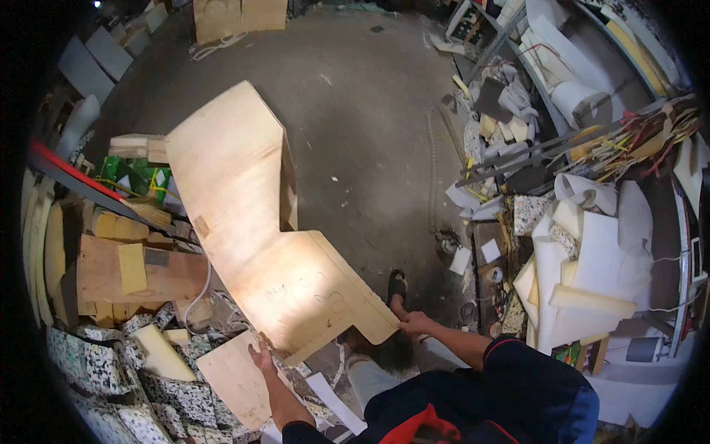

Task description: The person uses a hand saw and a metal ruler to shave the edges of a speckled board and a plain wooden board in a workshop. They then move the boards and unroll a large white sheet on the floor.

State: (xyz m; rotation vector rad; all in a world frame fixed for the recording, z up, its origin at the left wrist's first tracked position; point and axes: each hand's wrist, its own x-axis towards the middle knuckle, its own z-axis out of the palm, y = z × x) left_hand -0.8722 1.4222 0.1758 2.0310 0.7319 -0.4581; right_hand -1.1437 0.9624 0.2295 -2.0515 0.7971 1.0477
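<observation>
A large, pale plywood panel (244, 185), cut in an irregular outline with a notch in its near edge, slants across the view in front of me. Pencil-like marks show on its near part. My right hand (416, 324) grips its near right corner, fingers closed on the edge. At the near left edge is my left hand (262, 355), its fingers stretched and apart; whether it bears on the panel I cannot tell. Below that hand lies a smaller plywood piece (240, 377). Under the panel's right side part of another board (290, 189) shows.
Speckled foam blocks (92, 362) and a brown board (140, 270) crowd the left. On the right are piled white foam sheets (584, 259), a metal rack (543, 81) and a bundle of rods (636, 140). Grey floor (370, 103) stretches ahead; my foot (398, 287) stands beside the panel.
</observation>
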